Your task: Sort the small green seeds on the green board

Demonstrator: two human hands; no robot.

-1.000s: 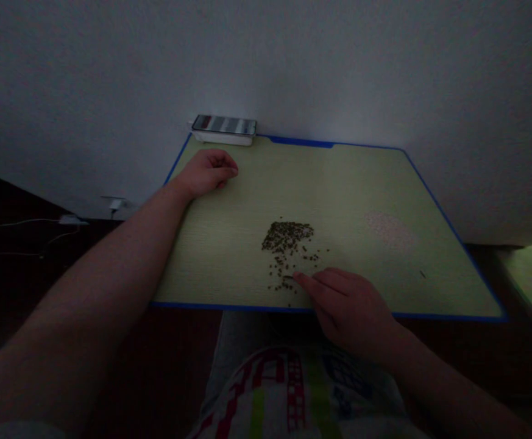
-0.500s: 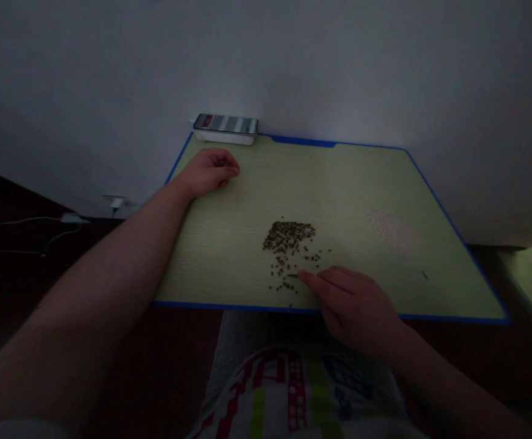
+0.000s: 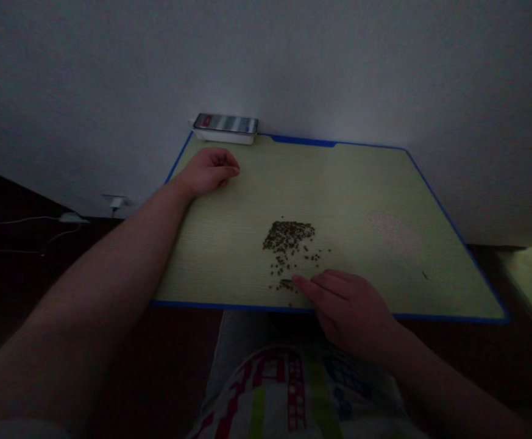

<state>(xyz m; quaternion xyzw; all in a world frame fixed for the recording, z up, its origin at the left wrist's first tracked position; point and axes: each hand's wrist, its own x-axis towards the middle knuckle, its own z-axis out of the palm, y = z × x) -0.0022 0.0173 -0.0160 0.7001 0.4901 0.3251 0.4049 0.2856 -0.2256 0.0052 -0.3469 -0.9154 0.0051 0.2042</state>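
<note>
A loose pile of small dark green beans [image 3: 288, 235] lies near the middle of the pale yellow-green tabletop [image 3: 247, 207], with strays scattered toward the front edge. My right hand [image 3: 352, 305] is low over these strays, index finger reaching left and the other fingers curled in. A thin dark sliver shows at its fingertip, too small and dim to name. My left hand [image 3: 211, 171] rests at the back left of the table, its fingers loosely curled and nothing visible in them. On the right lies a patch of pale, fine grains [image 3: 393, 233].
A phone [image 3: 226, 123] lies on a white box [image 3: 223, 137] at the back left corner against the wall. A small brown sliver [image 3: 425, 275] is near the pale grains. Blue trim [image 3: 247, 306] edges the table. White cables [image 3: 19, 221] run at left.
My right hand has shifted slightly left and toward the front edge, its fingertip now lower among the stray beans. My left hand stays put.
</note>
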